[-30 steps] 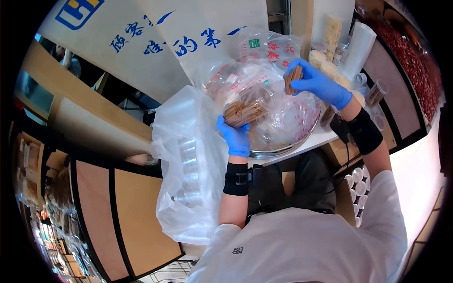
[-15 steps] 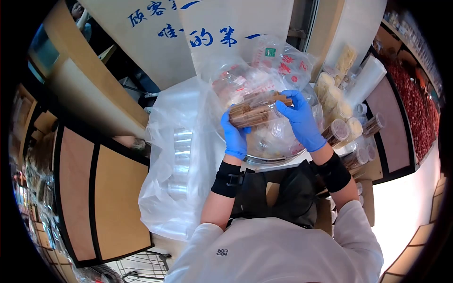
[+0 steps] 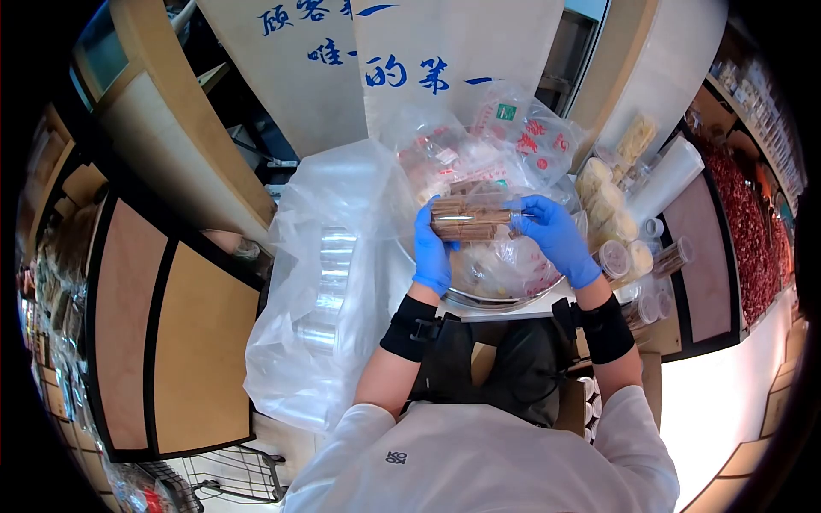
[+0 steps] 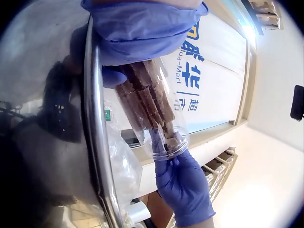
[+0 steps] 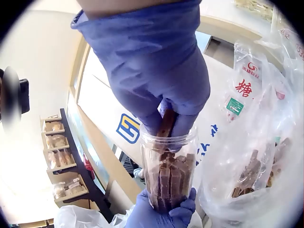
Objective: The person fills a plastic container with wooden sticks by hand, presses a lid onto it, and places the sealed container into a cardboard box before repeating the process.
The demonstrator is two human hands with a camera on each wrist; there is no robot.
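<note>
A clear plastic jar (image 3: 469, 219) packed with brown sticks lies on its side over a round metal tray (image 3: 505, 299) in the head view. My blue-gloved left hand (image 3: 434, 256) grips the jar around its base end. At the open mouth, my gloved right hand (image 3: 560, 244) pinches a brown stick (image 5: 167, 122) between thumb and fingers, its lower end inside the rim. Packed sticks (image 5: 170, 180) stand lengthwise in the jar in the right wrist view. Beneath the jar, clear bags with red print (image 3: 530, 145) heap over the tray; one holds more brown sticks (image 5: 249, 175).
Left of the tray lies a large translucent bag (image 3: 291, 342) with rows of clear empty jars (image 3: 329, 286). To the right stand several filled jars (image 3: 603, 205) and a white plastic roll (image 3: 671, 184). A white board with blue lettering (image 3: 428, 77) rises behind.
My right hand has come left and down with the brown sticks to the jar's mouth. The jar has been turned level, its mouth facing the right hand.
</note>
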